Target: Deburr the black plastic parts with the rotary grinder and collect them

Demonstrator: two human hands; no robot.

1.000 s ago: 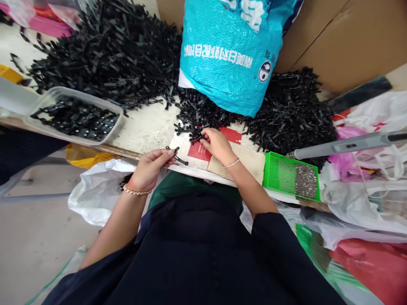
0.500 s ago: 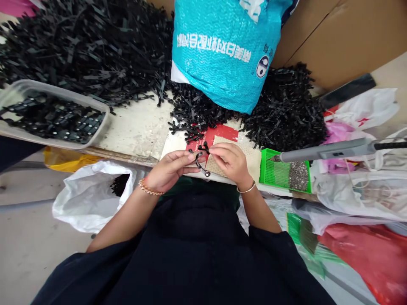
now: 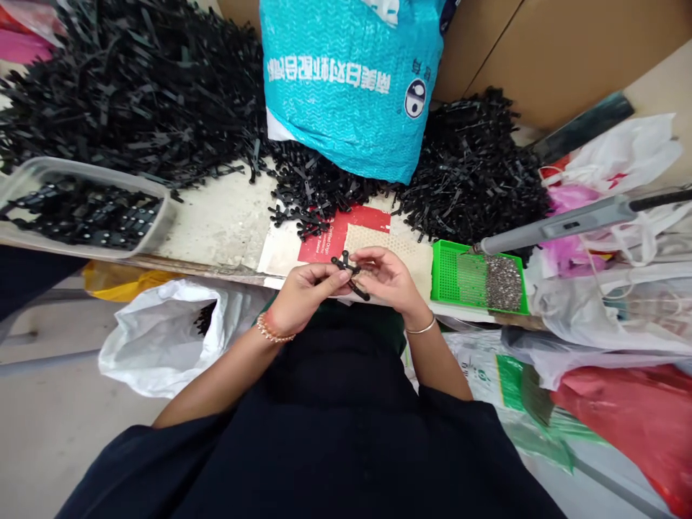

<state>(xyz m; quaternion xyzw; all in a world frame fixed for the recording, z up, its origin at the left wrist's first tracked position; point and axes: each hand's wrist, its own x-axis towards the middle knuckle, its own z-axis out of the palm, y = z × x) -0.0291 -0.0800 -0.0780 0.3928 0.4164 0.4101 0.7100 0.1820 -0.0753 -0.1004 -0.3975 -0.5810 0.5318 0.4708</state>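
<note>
My left hand (image 3: 311,294) pinches small black plastic parts (image 3: 346,265) between thumb and forefinger, above the table's front edge. One part has forked arms with round ends; a strip-like piece points down to the right from it. My right hand (image 3: 386,280) closes its thumb and fingers on the right side of these joined or overlapping pieces. Whether they are fastened together cannot be made out. Beneath and behind the hands lie a red and white card (image 3: 357,216) and a beige dimpled sheet (image 3: 373,240).
Heaps of black parts (image 3: 162,94) cover the table's back, around a blue sack (image 3: 346,115). A clear tub (image 3: 162,229) of black pieces stands left. At right, a grey electric screwdriver (image 3: 562,229) hangs over a green basket (image 3: 448,277) of small metal pieces. A white bag (image 3: 145,346) gapes below.
My hands have brought the black pieces together; the forked part now lies against the strip at the left fingertips. The camera view has shifted slightly, so the table's things appear farther left.
</note>
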